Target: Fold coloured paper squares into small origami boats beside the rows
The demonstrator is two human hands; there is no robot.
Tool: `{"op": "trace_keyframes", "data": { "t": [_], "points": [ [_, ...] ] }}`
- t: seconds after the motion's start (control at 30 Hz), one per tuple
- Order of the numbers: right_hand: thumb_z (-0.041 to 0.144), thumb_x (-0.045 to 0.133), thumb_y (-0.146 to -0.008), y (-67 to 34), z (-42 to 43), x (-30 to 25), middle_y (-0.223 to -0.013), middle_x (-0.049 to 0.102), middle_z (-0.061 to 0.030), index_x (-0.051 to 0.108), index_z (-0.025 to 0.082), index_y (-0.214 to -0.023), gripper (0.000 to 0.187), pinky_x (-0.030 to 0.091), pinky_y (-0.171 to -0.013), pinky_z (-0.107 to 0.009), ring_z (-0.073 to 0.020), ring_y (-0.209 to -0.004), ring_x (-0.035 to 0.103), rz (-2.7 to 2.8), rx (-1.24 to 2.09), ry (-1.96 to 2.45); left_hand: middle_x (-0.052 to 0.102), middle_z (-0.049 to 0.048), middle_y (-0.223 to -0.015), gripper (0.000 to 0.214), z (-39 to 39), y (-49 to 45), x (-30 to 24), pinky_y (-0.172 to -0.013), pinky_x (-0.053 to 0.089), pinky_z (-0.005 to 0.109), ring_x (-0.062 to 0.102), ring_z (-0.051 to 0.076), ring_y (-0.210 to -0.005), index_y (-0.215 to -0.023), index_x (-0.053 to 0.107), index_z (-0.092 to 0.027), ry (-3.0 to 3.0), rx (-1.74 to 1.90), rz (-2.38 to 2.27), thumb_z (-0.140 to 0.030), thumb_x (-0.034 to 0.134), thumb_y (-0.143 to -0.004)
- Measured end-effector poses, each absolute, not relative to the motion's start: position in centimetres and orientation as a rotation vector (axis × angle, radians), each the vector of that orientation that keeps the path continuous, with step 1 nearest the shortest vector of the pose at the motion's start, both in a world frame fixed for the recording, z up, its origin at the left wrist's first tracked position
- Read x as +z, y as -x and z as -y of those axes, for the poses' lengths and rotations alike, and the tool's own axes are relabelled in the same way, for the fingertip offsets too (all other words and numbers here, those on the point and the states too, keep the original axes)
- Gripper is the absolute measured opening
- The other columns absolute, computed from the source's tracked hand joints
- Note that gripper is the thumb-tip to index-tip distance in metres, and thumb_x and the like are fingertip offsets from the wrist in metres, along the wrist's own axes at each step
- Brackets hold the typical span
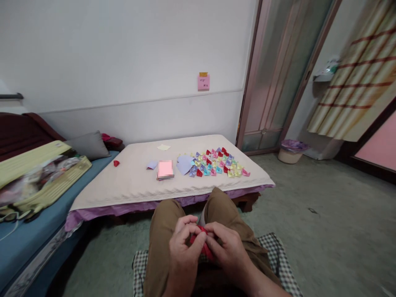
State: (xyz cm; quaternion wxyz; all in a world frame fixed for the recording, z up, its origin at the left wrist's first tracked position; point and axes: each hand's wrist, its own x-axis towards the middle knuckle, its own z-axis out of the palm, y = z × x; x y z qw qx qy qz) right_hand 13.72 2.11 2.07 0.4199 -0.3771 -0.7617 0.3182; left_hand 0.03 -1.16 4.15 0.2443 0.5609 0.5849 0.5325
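Both my hands meet over my lap, above my brown trousers. My left hand (182, 245) and my right hand (227, 247) pinch a small piece of red paper (201, 239) between their fingertips; most of it is hidden by the fingers. Ahead, on the low cloth-covered table (136, 185), lie several small folded paper pieces in many colours (218, 163), a lilac sheet (185, 164), a pink stack of paper squares (165, 169), a small purple piece (152, 165), a pale yellow sheet (163, 147) and one lone red folded piece (116, 163).
A blue bed (27, 235) with a yellow-green bag (40, 181) and grey pillow (88, 145) stands at left. A pink note (203, 81) hangs on the wall. A sliding door, a bin (291, 150) and a curtain are at right. I sit on a checked cushion (278, 255).
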Motion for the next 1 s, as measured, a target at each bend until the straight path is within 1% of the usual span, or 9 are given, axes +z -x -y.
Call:
{"op": "trace_keyframes", "data": {
  "t": [0.13,0.27,0.4,0.5,0.6,0.73,0.83,0.9,1.0],
  "points": [
    [0.020,0.055,-0.082,-13.8,-2.2,2.3,-0.067,0.062,0.0002,0.066,0.019,-0.082,0.011,0.040,-0.059,-0.023,-0.0137,-0.062,0.054,1.869,0.949,0.941,0.066,0.0100,-0.099,0.019,1.3,0.1,4.4,-0.080,0.049,0.033,0.063,0.024,-0.091,-0.068,0.071,-0.019,-1.506,1.470,-1.559,-0.028,0.058,-0.078],
    [0.023,0.057,-0.080,-14.0,-2.5,2.0,-0.055,0.052,0.0053,0.064,0.018,-0.084,0.009,0.035,-0.052,-0.021,-0.0108,-0.051,0.045,1.725,1.232,0.952,0.066,0.0087,-0.100,0.029,1.5,0.0,4.7,-0.081,0.048,0.031,0.062,0.023,-0.090,-0.067,0.072,-0.019,-1.538,1.392,-1.511,-0.029,0.050,-0.084],
    [0.023,0.059,-0.078,-14.1,-2.6,2.3,-0.054,0.049,0.0066,0.063,0.017,-0.083,0.009,0.034,-0.052,-0.021,-0.0098,-0.051,0.042,1.681,1.314,0.906,0.067,0.0086,-0.093,0.018,1.1,0.0,4.3,-0.078,0.048,0.031,0.063,0.023,-0.087,-0.065,0.070,-0.019,-1.529,1.421,-1.512,-0.027,0.059,-0.076],
    [0.018,0.059,-0.076,-14.1,-2.4,2.8,-0.054,0.048,0.0070,0.063,0.017,-0.080,0.006,0.033,-0.053,-0.021,-0.0094,-0.052,0.041,1.716,1.355,0.887,0.067,0.0087,-0.087,0.012,0.6,0.1,3.6,-0.074,0.049,0.031,0.063,0.023,-0.084,-0.061,0.065,-0.018,-1.426,1.522,-1.518,-0.025,0.064,-0.070],
    [0.019,0.063,-0.074,-14.2,-2.3,2.9,-0.054,0.048,0.0072,0.063,0.017,-0.078,0.005,0.030,-0.051,-0.020,-0.0087,-0.050,0.040,1.656,1.491,0.858,0.067,0.0066,-0.082,0.008,0.3,0.4,3.0,-0.066,0.049,0.027,0.063,0.019,-0.075,-0.069,0.063,-0.017,-1.169,1.641,-1.470,-0.025,0.065,-0.069],
    [0.028,0.072,-0.068,-14.5,-2.7,2.4,-0.053,0.048,0.0081,0.061,0.016,-0.080,0.021,0.024,-0.045,-0.019,-0.0064,-0.046,0.034,1.413,1.802,0.738,0.066,0.0030,-0.078,0.016,0.3,1.1,2.9,-0.064,0.047,0.023,0.060,0.014,-0.068,-0.084,0.065,-0.017,-0.966,1.616,-1.371,-0.028,0.066,-0.073],
    [0.030,0.079,-0.063,-14.8,-3.1,1.8,-0.053,0.049,0.0086,0.057,0.016,-0.080,0.031,0.021,-0.044,-0.018,-0.0045,-0.044,0.031,1.252,1.933,0.653,0.066,0.0035,-0.076,0.017,0.6,1.2,3.2,-0.061,0.046,0.022,0.058,0.012,-0.064,-0.082,0.066,-0.015,-0.868,1.477,-1.211,-0.031,0.065,-0.076],
    [0.028,0.081,-0.061,-14.9,-3.3,1.4,-0.051,0.050,0.0085,0.056,0.015,-0.079,0.033,0.021,-0.045,-0.017,-0.0039,-0.043,0.031,1.181,1.966,0.596,0.065,0.0034,-0.072,0.018,0.6,1.0,3.3,-0.059,0.046,0.022,0.057,0.012,-0.061,-0.079,0.065,-0.014,-0.809,1.441,-1.108,-0.031,0.069,-0.073],
    [0.026,0.083,-0.060,-14.9,-3.4,0.9,-0.053,0.053,0.0071,0.056,0.015,-0.079,0.035,0.023,-0.045,-0.017,-0.0039,-0.044,0.034,1.082,2.019,0.526,0.065,0.0033,-0.070,0.018,0.6,0.6,3.2,-0.060,0.047,0.023,0.058,0.012,-0.061,-0.075,0.065,-0.014,-0.775,1.496,-1.048,-0.027,0.074,-0.066]
  ]
}}
